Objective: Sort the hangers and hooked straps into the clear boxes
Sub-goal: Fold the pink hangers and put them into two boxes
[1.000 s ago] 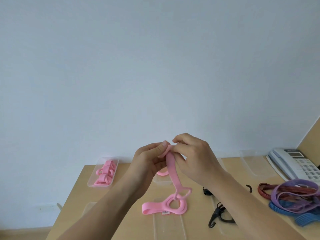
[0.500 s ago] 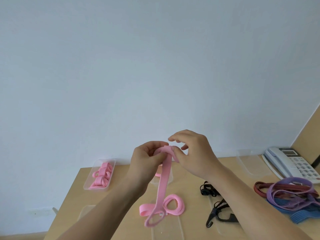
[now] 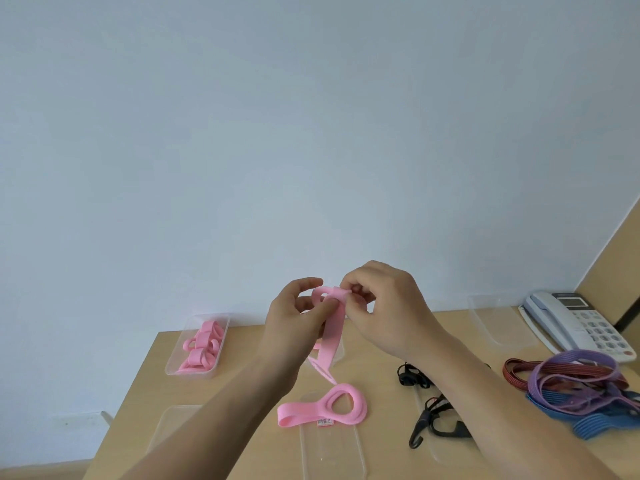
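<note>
Both hands hold one pink strap hanger (image 3: 331, 336) up above the table's middle. My left hand (image 3: 294, 317) grips its rolled top from the left, and my right hand (image 3: 382, 306) pinches the same top from the right. The strap's tail hangs down toward the table. More pink strap hangers (image 3: 325, 408) lie flat below it. A clear box (image 3: 173, 362) at the left holds several rolled pink hangers (image 3: 201, 348). Black hooked straps (image 3: 434, 415) lie under my right forearm.
Clear lids (image 3: 332, 452) lie at the near edge of the wooden table (image 3: 138, 393). An empty clear box (image 3: 498, 320) stands at the back right beside a white desk phone (image 3: 575, 323). Purple, red and blue flat cords (image 3: 581, 386) pile at the right edge.
The hands have rolled more of the strap at its top, so the hanging tail is shorter and has lifted clear of the pile on the table.
</note>
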Available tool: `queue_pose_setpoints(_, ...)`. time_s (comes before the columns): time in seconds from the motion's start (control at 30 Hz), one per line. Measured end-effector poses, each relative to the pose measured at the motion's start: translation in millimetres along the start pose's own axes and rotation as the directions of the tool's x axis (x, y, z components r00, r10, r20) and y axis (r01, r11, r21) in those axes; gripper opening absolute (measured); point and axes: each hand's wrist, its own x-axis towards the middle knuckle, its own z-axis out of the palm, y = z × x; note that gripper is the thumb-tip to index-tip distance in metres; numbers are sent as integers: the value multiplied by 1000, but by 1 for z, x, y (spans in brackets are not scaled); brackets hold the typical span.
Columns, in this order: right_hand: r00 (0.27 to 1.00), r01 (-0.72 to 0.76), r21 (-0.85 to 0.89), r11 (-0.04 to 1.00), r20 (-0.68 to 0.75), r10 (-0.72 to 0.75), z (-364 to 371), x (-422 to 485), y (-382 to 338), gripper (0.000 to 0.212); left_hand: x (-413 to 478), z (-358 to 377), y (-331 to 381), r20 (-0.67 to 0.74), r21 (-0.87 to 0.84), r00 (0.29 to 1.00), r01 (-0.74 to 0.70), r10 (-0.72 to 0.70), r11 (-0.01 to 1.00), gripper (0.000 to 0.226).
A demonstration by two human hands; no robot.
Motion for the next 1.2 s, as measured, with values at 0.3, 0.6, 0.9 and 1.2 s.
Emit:
queue_pose_setpoints(0.3,974,219,-222,950,-1,-224,6,-14,0,7,-7,2,4,21,-30,998,64,-63,998,34)
queue_pose_setpoints(0.6,958,283,-244,927,27,-286,6,-22,5,12,-8,0,5,90,-127,994,75,-63,989,58)
queue_pose_setpoints(0.9,996,-23,-107,994,88,32,4,-14,11,20,-10,0,-1,74,52,995,-76,72,996,51)
queue_pose_setpoints(1.2,990,-115,41,993,86,111,1,-8,7,6,-6,-2,-4,81,95,997,13,-20,995,27)
